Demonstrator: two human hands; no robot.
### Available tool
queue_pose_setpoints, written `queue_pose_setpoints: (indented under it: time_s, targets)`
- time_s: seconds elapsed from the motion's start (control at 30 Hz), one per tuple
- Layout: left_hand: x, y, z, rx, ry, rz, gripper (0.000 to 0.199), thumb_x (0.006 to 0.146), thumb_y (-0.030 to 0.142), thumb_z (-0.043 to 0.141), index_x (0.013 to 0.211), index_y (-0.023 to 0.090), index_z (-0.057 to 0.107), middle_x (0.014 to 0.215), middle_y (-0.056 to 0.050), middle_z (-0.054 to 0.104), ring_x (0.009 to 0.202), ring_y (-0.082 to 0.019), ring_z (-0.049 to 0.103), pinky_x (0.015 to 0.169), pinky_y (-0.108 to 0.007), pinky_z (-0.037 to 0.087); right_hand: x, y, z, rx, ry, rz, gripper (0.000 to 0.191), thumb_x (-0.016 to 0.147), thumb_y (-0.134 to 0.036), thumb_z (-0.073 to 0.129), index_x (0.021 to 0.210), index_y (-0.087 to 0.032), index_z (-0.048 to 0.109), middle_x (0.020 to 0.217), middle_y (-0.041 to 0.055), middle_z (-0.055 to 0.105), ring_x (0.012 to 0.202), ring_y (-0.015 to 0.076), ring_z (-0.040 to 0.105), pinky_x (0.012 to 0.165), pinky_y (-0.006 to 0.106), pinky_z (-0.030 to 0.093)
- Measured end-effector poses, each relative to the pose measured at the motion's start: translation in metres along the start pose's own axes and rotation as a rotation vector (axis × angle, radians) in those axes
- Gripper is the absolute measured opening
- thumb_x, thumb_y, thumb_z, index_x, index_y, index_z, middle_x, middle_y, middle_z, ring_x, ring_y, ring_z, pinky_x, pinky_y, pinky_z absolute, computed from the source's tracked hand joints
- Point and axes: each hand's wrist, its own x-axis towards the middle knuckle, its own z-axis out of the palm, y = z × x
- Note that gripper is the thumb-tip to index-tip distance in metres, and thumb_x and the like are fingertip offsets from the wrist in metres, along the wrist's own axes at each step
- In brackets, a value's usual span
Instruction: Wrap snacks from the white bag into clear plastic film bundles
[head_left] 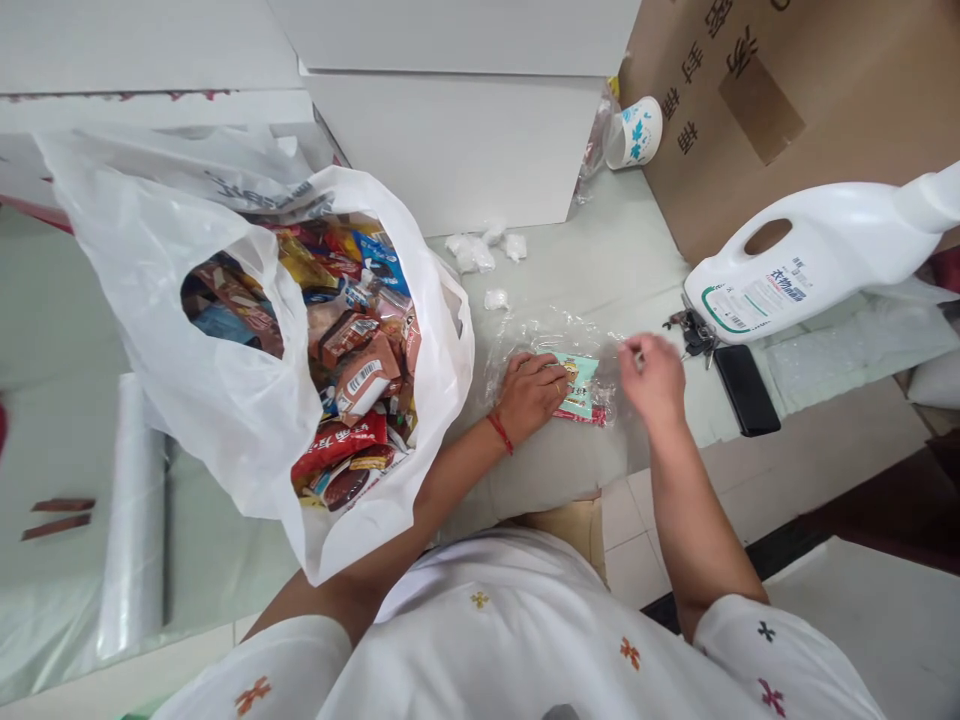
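Observation:
My left hand (531, 396), with a red string at the wrist, lies flat over the left part of a mint-green snack packet (579, 386). A red edge shows beneath that packet. Clear plastic film (525, 335) spreads around and under both. To the right, my right hand (651, 372) is raised with its fingers curled together at the film's right edge; whether it pinches film is too blurred to tell. On the left stands a white plastic bag (442, 370), its mouth open on many wrapped snacks (365, 375).
Crumpled white bits (472, 252) lie behind the film. At the right are keys (694, 332), a black phone (747, 390), a white bottle (795, 262), a paper cup (635, 133) and a cardboard box (840, 120). A plastic roll (135, 520) lies far left; white boxes (457, 150) stand behind.

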Motion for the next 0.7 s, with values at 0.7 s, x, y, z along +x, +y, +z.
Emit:
queue_pose_setpoints:
  time_s: [0.7]
  targets:
    - [0.001, 0.007, 0.004, 0.078, 0.053, -0.177, 0.023, 0.097, 0.027, 0.056, 0.086, 0.023, 0.077, 0.094, -0.009, 0.066, 0.099, -0.027, 0.054, 0.086, -0.046, 0.040, -0.014, -0.056, -0.008, 0.123, -0.286, -0.480, 0.026, 0.103, -0.026, 0.042, 0.107, -0.024, 0.068, 0.136, 0.0063, 0.067, 0.107, 0.0205, 0.067, 0.076, 0.030, 0.050]
